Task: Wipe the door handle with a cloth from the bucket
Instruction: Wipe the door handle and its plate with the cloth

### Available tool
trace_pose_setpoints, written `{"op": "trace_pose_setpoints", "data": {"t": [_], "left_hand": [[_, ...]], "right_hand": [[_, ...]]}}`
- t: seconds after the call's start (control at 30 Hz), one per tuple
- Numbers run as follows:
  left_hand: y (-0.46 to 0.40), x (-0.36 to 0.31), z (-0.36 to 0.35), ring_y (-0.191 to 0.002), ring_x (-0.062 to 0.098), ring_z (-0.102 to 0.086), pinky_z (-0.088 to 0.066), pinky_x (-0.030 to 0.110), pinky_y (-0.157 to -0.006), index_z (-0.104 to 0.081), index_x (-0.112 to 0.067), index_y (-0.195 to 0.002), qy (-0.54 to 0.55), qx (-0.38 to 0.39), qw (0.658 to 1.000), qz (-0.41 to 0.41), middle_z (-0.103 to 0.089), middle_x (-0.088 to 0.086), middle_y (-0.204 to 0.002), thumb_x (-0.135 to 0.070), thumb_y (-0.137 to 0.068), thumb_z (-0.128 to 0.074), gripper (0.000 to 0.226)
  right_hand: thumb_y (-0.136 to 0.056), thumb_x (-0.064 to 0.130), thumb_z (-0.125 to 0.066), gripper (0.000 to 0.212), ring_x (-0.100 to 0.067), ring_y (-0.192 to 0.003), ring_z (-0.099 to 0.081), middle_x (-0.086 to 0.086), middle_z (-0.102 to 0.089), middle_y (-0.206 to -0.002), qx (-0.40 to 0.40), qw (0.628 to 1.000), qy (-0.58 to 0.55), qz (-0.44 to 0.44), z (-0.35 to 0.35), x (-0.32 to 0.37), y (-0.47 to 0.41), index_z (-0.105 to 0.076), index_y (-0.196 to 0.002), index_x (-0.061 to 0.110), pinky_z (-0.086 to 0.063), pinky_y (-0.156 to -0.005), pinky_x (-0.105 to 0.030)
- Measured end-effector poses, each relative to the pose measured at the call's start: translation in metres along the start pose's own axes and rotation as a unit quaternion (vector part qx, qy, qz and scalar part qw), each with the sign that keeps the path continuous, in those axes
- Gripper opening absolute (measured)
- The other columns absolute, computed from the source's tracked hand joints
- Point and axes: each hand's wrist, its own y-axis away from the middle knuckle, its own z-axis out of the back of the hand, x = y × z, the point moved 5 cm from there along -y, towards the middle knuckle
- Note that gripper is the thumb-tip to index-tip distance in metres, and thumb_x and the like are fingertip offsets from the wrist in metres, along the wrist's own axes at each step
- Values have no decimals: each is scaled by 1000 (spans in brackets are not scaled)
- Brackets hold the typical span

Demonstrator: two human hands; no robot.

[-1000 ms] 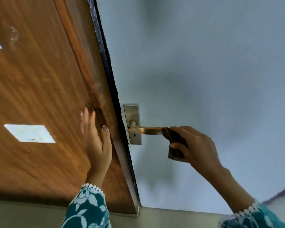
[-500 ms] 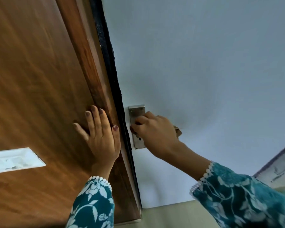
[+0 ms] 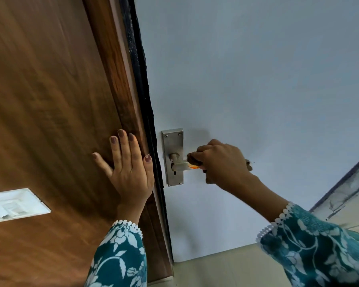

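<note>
A metal lever door handle (image 3: 179,165) on a silver backplate (image 3: 173,146) sits on the pale blue door face. My right hand (image 3: 222,162) is wrapped around the lever's outer part, shut on a dark brown cloth (image 3: 194,159) pressed against the handle; a scrap of the cloth pokes out past my wrist. Most of the lever is hidden under that hand. My left hand (image 3: 129,170) lies flat with fingers spread on the brown wooden panel (image 3: 50,121), left of the dark door edge. The bucket is out of sight.
A dark strip (image 3: 141,79) runs along the door edge between the wood and the blue face. A white rectangular plate (image 3: 13,204) sits in the wood at lower left. Beige floor (image 3: 226,268) shows below, and a wall edge (image 3: 344,191) at right.
My right hand slid with the cloth from the lever's tip in to the backplate, then back out along the lever. My left hand stayed flat on the wood.
</note>
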Motion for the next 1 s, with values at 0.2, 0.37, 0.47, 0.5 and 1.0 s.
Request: {"op": "trace_pose_setpoints", "data": {"t": [0.2, 0.37, 0.47, 0.5, 1.0], "left_hand": [[1, 1, -2, -148, 15, 1, 9, 50, -115, -4, -18, -152, 8, -1, 1000, 5, 7, -9, -161, -31, -101, -23, 55], [1, 1, -1, -148, 15, 2, 10, 50, -115, -3, -16, -152, 7, 11, 1000, 5, 9, -9, -160, -31, -102, -23, 55], [1, 2, -1, -148, 15, 2, 11, 49, -115, -4, -16, -152, 10, 15, 1000, 6, 9, -8, -160, -32, -102, -22, 55], [1, 2, -1, -148, 15, 3, 12, 49, -114, -3, -16, -152, 12, 15, 1000, 4, 9, -8, -160, -32, -102, -22, 55], [0, 3, 0, -148, 15, 1, 8, 51, -115, -4, -16, -152, 16, 14, 1000, 1, 6, -6, -161, -31, -102, -24, 55]], "right_hand": [[-80, 7, -59, 28, -19, -93, -54, 7, -66, -95, -5, 1000, 5, -7, 5, 4, 2, -63, -100, 25, -29, -58, -28], [-79, 6, -61, 32, -22, -99, -53, 0, -67, -106, -12, 999, 32, 39, 7, 40, -10, -64, -109, 17, -31, -64, -30], [-82, 7, -60, 36, -22, -101, -53, 3, -66, -110, -17, 999, 20, 40, 5, 36, -6, -61, -115, 21, -33, -66, -29], [-82, 7, -60, 37, -21, -101, -53, 5, -65, -109, -16, 999, 14, 32, 3, 29, -2, -61, -115, 24, -33, -65, -29], [-81, 9, -61, 23, -25, -100, -56, -5, -68, -104, -3, 998, 35, 55, 11, 66, -22, -66, -102, 16, -39, -67, -33]]}}
